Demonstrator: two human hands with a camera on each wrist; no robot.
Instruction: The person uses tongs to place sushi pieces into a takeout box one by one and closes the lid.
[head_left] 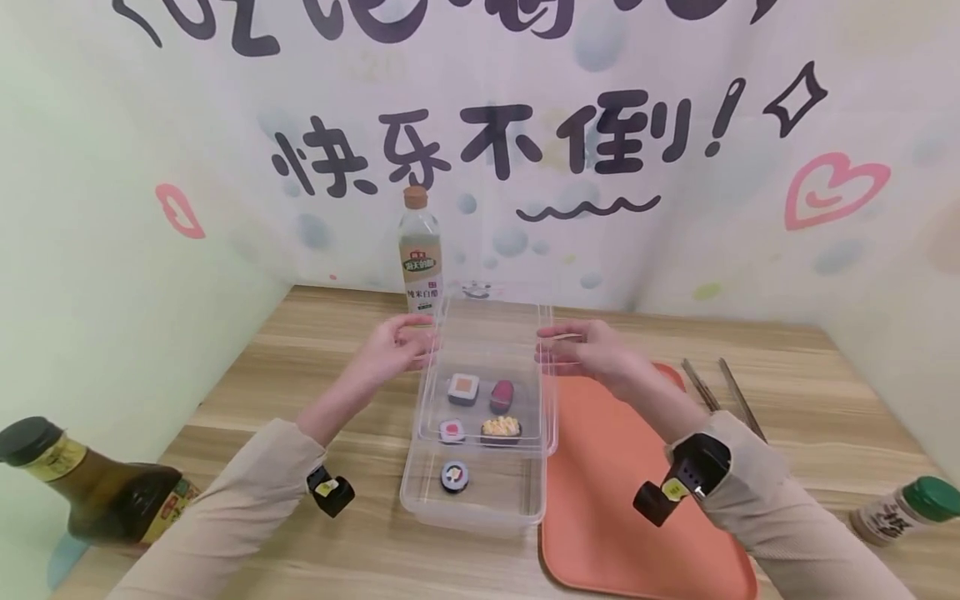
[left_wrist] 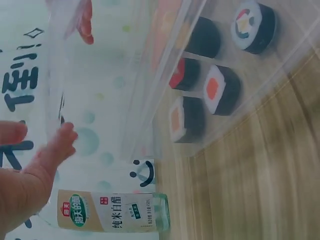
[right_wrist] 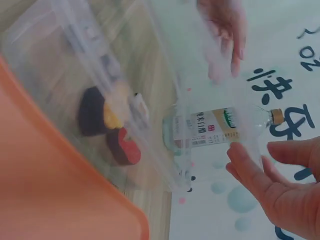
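A clear plastic container (head_left: 472,521) holds several sushi pieces, including a round roll (head_left: 454,477) at the near end and an egg-topped piece (head_left: 501,428). Above it is a clear plastic lid (head_left: 491,325), tilted and covering the far part from my viewpoint. My left hand (head_left: 401,346) holds the lid's left edge between thumb and fingers, and my right hand (head_left: 588,350) pinches the opposite edge. Through the container wall, dark-sided rolls (left_wrist: 222,90) show in the left wrist view. The right wrist view shows a red-topped piece (right_wrist: 125,146).
An orange tray (head_left: 600,500) lies right of the container, with metal tongs (head_left: 738,392) beyond it. Behind stands a vinegar bottle (head_left: 420,258). A dark sauce bottle (head_left: 112,492) is at left, a green-capped jar (head_left: 903,510) at right.
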